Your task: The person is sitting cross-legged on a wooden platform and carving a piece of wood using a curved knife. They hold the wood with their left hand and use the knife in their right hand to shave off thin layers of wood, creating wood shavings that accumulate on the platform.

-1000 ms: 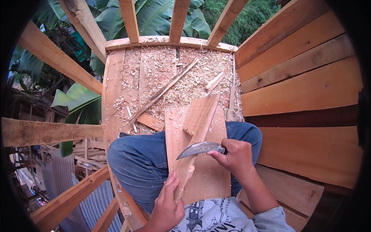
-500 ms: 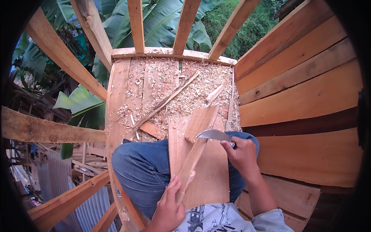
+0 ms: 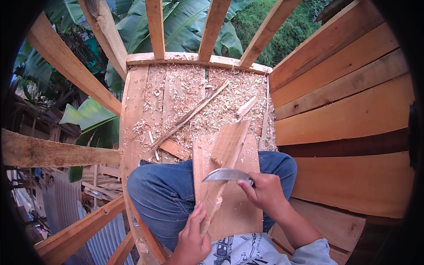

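A pale piece of wood (image 3: pixel 229 145), broad at its far end and narrow toward me, slants over a flat board (image 3: pixel 240 207) lying across my lap. My left hand (image 3: pixel 193 236) grips its narrow near end, fingers wrapped along the edge. In my right hand (image 3: pixel 263 191) is a knife (image 3: pixel 225 175) with a curved blade, pointing left. The blade lies across the narrow part of the wood, just nearer than the broad part. My right fingers cover most of the handle.
Curly shavings (image 3: pixel 225 106) litter the plank floor (image 3: pixel 137 97). A long stick (image 3: pixel 190 115), a small orange-brown block (image 3: pixel 174 149) and a short offcut (image 3: pixel 247 106) lie among them. Slatted rails (image 3: pixel 62 148) run along the left and far sides; a plank wall (image 3: pixel 344 110) stands at right.
My right hand has brought the knife nearer to me and leftward along the wood. The left hand and the piece of wood have stayed nearly in place.
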A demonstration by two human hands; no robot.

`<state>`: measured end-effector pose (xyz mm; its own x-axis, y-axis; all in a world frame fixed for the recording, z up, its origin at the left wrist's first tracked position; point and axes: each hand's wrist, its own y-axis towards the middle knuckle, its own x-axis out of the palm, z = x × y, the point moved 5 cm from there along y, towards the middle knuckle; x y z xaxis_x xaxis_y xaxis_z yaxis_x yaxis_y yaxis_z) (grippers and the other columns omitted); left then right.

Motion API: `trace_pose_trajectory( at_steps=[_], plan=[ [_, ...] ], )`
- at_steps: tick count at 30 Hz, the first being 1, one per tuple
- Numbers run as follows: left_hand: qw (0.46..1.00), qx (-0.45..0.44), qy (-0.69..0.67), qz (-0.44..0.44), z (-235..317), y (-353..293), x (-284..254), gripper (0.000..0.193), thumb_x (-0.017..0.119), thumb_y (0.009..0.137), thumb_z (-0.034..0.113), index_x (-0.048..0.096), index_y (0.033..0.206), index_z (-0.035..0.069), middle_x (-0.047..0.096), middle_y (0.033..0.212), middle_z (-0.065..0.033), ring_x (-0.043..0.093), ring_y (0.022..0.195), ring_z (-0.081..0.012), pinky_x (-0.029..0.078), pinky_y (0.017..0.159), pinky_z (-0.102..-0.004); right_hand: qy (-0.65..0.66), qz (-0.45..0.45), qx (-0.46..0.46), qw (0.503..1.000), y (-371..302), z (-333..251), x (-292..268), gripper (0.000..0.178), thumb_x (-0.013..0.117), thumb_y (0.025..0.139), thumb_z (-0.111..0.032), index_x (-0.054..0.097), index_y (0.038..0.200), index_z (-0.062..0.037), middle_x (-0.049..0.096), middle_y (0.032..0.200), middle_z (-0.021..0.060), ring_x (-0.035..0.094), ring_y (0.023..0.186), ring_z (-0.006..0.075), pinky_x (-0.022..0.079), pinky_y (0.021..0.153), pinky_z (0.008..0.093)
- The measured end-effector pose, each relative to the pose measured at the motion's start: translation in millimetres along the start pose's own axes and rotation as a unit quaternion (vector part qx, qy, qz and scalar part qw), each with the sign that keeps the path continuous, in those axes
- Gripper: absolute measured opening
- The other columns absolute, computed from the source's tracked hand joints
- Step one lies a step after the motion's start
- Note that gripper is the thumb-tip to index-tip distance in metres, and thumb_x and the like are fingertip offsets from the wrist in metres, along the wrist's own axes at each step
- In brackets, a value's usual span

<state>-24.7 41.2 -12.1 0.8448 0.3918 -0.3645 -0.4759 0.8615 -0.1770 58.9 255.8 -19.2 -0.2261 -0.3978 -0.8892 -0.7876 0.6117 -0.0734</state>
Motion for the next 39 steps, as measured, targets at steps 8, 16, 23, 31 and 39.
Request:
trace_pose_trajectory(
  at_steps=[8,16,23,31,39],
  plan=[
    [1.000,-0.012,-0.005,0.000,-3.1,-0.6,0.0,0.050,0.051,0.076,-0.008,0.040,0.124,-0.008,0.045,0.136,-0.0346,0.051,0.123,-0.0471,0.045,0.102,-0.0433,-0.006,0.061,0.011,0.998,30.0,36.9,-4.2,0.045,0.065,0.088,-0.046,0.062,0.070,-0.0050,0.059,0.057,0.0134,0.061,0.052,0.0324,0.046,0.046,0.0406],
    [1.000,0.017,0.003,0.012,4.4,-3.1,-1.5,0.052,0.046,0.079,-0.011,0.041,0.130,-0.005,0.047,0.133,-0.0338,0.049,0.121,-0.0488,0.046,0.098,-0.0450,-0.020,0.023,-0.064,0.998,25.9,25.4,0.7,0.045,0.065,0.087,-0.048,0.062,0.070,-0.0061,0.057,0.055,0.0134,0.060,0.050,0.0310,0.046,0.046,0.0381],
    [0.999,0.033,0.015,0.015,12.0,0.6,-2.7,0.053,0.045,0.079,-0.012,0.039,0.131,-0.006,0.048,0.131,-0.0333,0.051,0.120,-0.0492,0.047,0.096,-0.0458,-0.050,-0.058,-0.187,0.979,-1.2,-23.3,8.2,0.044,0.065,0.088,-0.046,0.058,0.067,-0.0085,0.056,0.053,0.0083,0.061,0.048,0.0280,0.048,0.046,0.0376],
    [1.000,0.003,0.015,0.011,9.2,-1.7,-0.2,0.054,0.044,0.078,-0.011,0.040,0.131,-0.005,0.048,0.132,-0.0326,0.050,0.122,-0.0476,0.045,0.099,-0.0453,0.098,0.084,0.157,0.979,30.2,98.5,-0.5,0.048,0.054,0.098,-0.034,0.058,0.072,0.0067,0.054,0.058,0.0248,0.060,0.056,0.0358,0.043,0.052,0.0401],
    [1.000,-0.005,0.028,0.012,14.6,2.1,2.9,0.054,0.043,0.078,-0.011,0.042,0.131,-0.004,0.049,0.132,-0.0305,0.050,0.123,-0.0462,0.046,0.099,-0.0444,0.183,0.041,0.104,0.977,6.4,55.5,-2.7,0.048,0.057,0.095,-0.039,0.061,0.072,0.0022,0.055,0.055,0.0194,0.060,0.053,0.0350,0.043,0.049,0.0388]
  ],
)
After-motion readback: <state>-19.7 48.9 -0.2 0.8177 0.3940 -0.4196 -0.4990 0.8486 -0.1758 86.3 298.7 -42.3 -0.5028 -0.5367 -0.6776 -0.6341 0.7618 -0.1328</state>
